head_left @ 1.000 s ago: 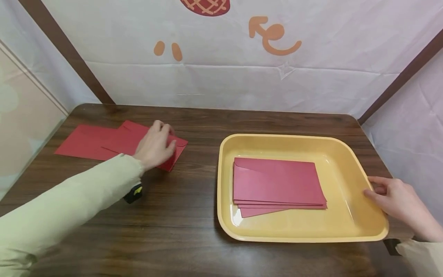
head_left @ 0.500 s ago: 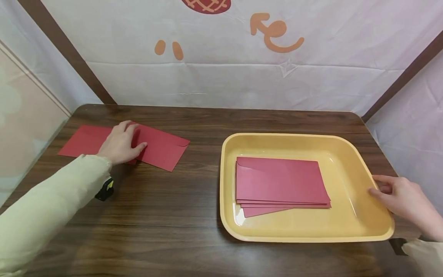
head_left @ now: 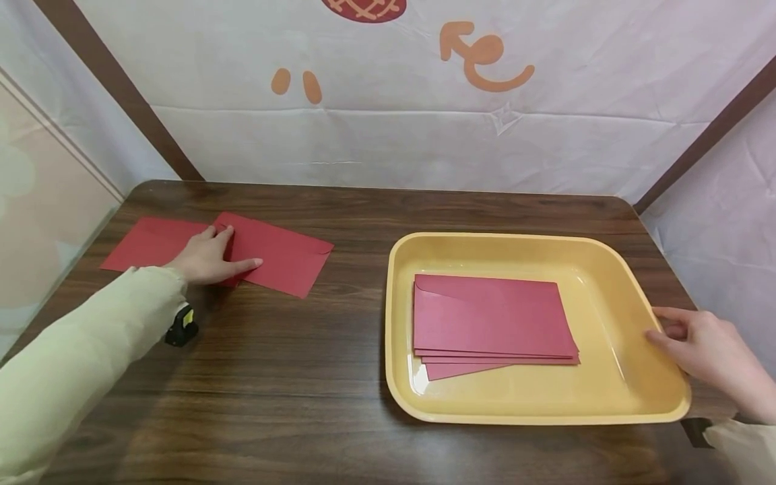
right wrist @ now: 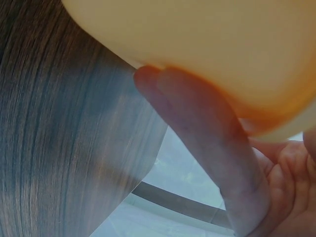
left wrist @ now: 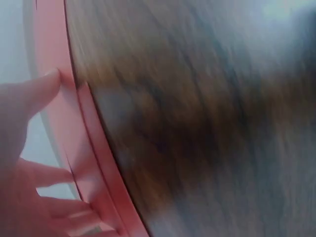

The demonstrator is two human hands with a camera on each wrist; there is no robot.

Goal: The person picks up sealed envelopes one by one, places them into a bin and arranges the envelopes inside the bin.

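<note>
In the head view my left hand (head_left: 206, 259) rests with spread fingers on overlapping red envelopes at the left. Its thumb lies on the right, slanted envelope (head_left: 281, 254); the left envelope (head_left: 145, 244) is partly under the hand. The left wrist view shows the thumb (left wrist: 42, 89) and fingertips touching the red paper (left wrist: 59, 106). My right hand (head_left: 706, 347) holds the right rim of a yellow tray (head_left: 612, 394), thumb over the edge. From the right wrist view, its fingers (right wrist: 202, 118) lie under the tray's outer side. Several red envelopes (head_left: 491, 316) lie stacked inside the tray.
Everything stands on a dark wood-grain table (head_left: 291, 391). Behind it hangs a pale printed cloth (head_left: 388, 148), with cloth panels at both sides too. A black device with a yellow mark (head_left: 183, 327) sits at the left wrist.
My left hand has moved left across the envelopes from the right one's far end to the overlap, and its fingers have spread and lowered. The right hand keeps its hold on the tray.
</note>
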